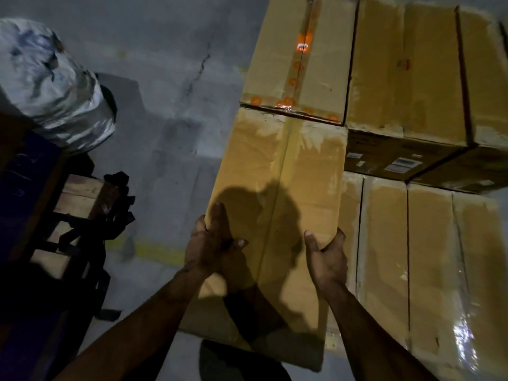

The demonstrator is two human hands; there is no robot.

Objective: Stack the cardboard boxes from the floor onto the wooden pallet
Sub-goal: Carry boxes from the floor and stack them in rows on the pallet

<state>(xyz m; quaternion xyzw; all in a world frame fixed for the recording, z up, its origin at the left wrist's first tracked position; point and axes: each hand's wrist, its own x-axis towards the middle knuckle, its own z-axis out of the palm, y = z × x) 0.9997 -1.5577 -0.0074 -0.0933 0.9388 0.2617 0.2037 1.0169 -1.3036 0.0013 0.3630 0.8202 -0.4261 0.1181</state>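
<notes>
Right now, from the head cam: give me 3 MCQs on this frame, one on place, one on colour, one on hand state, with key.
1. Where does the box with printed tape sit relative to the held box?
A. At its far end
B. Under the person's feet
C. On the wrapped bundle

2. What colour are the prints on that tape?
A. Green
B. Orange
C. Blue

3. How do the hands meet the held box?
A. Both hang free of it
B. Only one touches it
C. One grips each long side

Key:
1 A: its taped edge butts against the held box's far end.
2 B: orange marks run along the seam and the near edge.
3 C: the left hand is on the left edge and the right hand on the right edge, thumbs on top.
</notes>
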